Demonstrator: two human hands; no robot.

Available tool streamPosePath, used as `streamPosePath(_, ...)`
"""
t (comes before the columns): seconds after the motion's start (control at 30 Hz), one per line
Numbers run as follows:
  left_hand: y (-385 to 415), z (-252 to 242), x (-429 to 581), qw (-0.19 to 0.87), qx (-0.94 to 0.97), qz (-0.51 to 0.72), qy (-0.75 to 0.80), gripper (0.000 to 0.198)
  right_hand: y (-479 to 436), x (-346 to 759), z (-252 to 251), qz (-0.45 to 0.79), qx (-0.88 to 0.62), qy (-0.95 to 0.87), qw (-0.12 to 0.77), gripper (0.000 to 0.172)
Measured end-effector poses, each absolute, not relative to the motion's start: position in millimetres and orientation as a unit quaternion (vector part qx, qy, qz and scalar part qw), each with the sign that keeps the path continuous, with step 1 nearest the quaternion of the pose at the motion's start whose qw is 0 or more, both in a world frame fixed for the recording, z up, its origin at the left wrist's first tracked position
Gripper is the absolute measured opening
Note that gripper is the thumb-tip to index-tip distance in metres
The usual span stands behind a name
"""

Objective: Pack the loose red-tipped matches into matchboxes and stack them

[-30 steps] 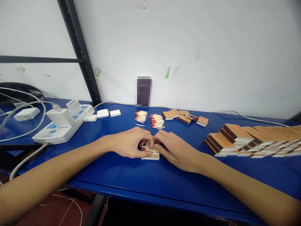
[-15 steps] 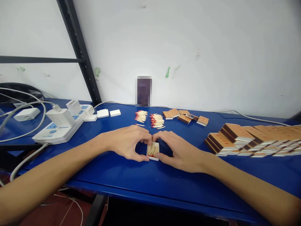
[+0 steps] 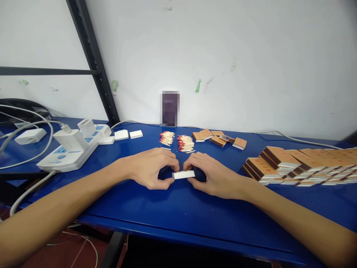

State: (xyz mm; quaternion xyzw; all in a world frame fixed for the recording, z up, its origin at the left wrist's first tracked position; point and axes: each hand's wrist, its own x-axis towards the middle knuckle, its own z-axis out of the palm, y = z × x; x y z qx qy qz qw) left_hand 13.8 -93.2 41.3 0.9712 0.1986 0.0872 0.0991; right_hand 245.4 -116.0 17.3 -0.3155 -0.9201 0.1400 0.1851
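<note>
Both hands hold a small white matchbox tray (image 3: pixel 183 174) just above the blue table (image 3: pixel 178 212), seen from its side. My left hand (image 3: pixel 152 167) pinches its left end between thumb and fingers. At the tray's right end my right hand (image 3: pixel 210 174) grips it the same way. The matches inside are hidden from this angle. Two loose piles of red-tipped matches (image 3: pixel 178 141) lie just beyond the hands.
Several orange matchbox sleeves (image 3: pixel 219 138) lie behind the matches. Rows of stacked matchboxes (image 3: pixel 301 165) fill the right side. A white power strip (image 3: pixel 71 147) with chargers and cables sits at the left, beside small white boxes (image 3: pixel 125 134) and a black shelf post (image 3: pixel 92 59).
The tray lay flat on the table with its matches showing under my fingers; both hands have turned it long-side toward me, so only its white side shows.
</note>
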Motion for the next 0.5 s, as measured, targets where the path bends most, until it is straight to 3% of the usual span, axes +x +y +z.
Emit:
streamPosePath(0.17,-95.6,40.7,15.7,0.089,0.97,0.089,0.21,0.035,-121.3,247.7,21.7,0.148,-0.306,-0.925,0.168,0.024)
streamPosePath(0.33,-93.9,36.8,18.1,0.054,0.972,0.085,0.212,0.022,-121.3,247.8,22.7,0.169,-0.3,-0.925,0.163,0.015)
streamPosePath(0.5,-90.5,32.5,19.0,-0.015,0.973,0.097,0.209,0.016,-119.1,246.7,21.3,0.185,-0.323,-0.912,0.175,0.02)
